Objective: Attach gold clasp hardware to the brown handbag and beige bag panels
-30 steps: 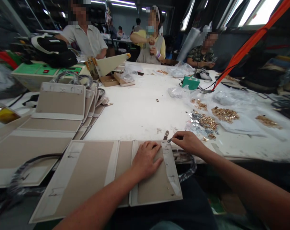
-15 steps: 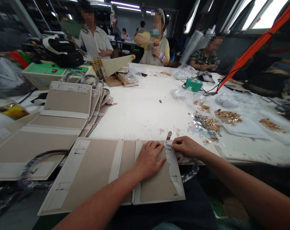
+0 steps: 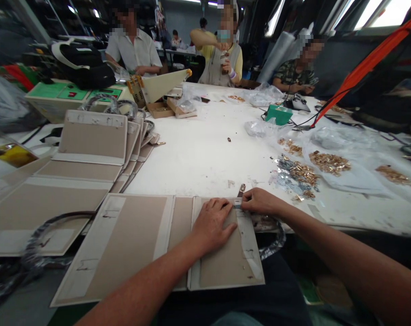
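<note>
A beige folding panel (image 3: pixel 137 231) with pale strips lies spread at the table's front edge. My left hand (image 3: pixel 214 224) rests flat on its right section, fingers spread. At the panel's top right corner, my right hand (image 3: pixel 258 200) has its fingers pinched together beside a small bluish-grey metal plate (image 3: pixel 237 204). Whether the fingers grip that plate or something smaller is hidden. A gold metal tab (image 3: pixel 241 190) sticks out past the top edge near my right fingers. A plastic-wrapped handle (image 3: pixel 275 242) loops out from the panel's right side.
Similar panels (image 3: pixel 93 140) with wrapped handles are stacked at the left. Gold fittings (image 3: pixel 329 162) and grey metal pieces (image 3: pixel 283 167) lie in piles at the right, near a green box (image 3: pixel 279 114). A green-topped machine (image 3: pixel 76 97) stands back left. Several people sit or stand across the table.
My view has shifted slightly. My right hand stays pinched at the panel's corner, a touch further left over the small plate. My left hand keeps its place on the panel.
</note>
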